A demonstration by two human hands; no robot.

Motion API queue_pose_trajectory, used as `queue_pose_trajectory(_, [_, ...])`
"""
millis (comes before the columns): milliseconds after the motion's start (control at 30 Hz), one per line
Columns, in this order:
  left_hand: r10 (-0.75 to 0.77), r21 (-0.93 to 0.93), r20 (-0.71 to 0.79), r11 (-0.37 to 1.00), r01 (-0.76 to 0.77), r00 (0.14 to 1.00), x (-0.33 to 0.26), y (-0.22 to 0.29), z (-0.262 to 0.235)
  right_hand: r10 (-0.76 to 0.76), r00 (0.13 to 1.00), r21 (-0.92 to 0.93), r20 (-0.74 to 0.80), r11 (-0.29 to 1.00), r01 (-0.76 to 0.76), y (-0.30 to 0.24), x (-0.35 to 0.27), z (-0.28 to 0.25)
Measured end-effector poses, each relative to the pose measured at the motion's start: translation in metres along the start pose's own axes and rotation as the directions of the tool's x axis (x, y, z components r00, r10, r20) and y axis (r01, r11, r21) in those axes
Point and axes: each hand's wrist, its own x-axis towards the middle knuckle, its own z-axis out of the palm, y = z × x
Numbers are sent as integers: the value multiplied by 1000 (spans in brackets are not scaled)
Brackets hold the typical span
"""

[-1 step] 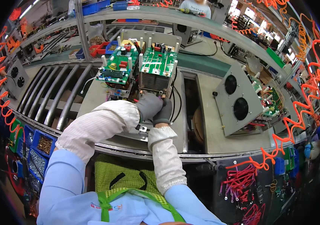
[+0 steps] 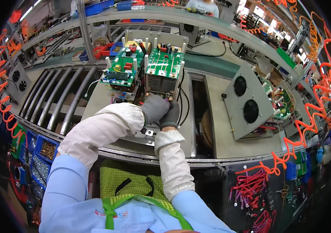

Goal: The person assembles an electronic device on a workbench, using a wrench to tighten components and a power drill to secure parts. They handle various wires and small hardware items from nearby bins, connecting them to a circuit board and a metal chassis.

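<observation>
Pale workbench [image 2: 220, 149] with a green-topped circuit assembly [image 2: 159, 70] and twin-fan unit [image 2: 246, 99] on top.

Left hand [image 2: 155, 108] and right hand [image 2: 170, 115] are gloved in grey. Sleeves [image 2: 107, 125] are white, faintly striped; the shirt [image 2: 65, 186] pale blue; the apron [image 2: 137, 179] yellow-green checked, its straps [image 2: 110, 215] bright green. Boards [image 2: 165, 62] are green, hose [image 2: 265, 168] orange, panel [image 2: 233, 112] light grey, fans [image 2: 251, 112] black, bin [image 2: 93, 8] blue, cables [image 2: 250, 184] pinkish red.

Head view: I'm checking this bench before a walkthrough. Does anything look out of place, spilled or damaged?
Nothing looks plainly spilled or damaged. One oddity: a white wire juts out left of the left green circuit board, its end seemingly unattached. What the left hand and right hand touch is too hidden to judge.
</observation>
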Motion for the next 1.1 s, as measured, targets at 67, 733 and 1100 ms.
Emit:
queue_pose_trajectory(67, [-23, 1, 83, 1000, 23, 996, -9, -5, -9, 57, 998, 111, -24, 992, -54, 0, -20, 28])
queue_pose_trajectory(733, [234, 27, 316, 966, -255, 919, 14, -21, -23, -17, 992, 47, -121, 999, 23, -6, -27, 38])
queue_pose_trajectory(1100, [273, -15, 309, 959, -282, 911, 10, -31, -22, -169, 982, -297, -87, 945, 136, 1, -16, 29])
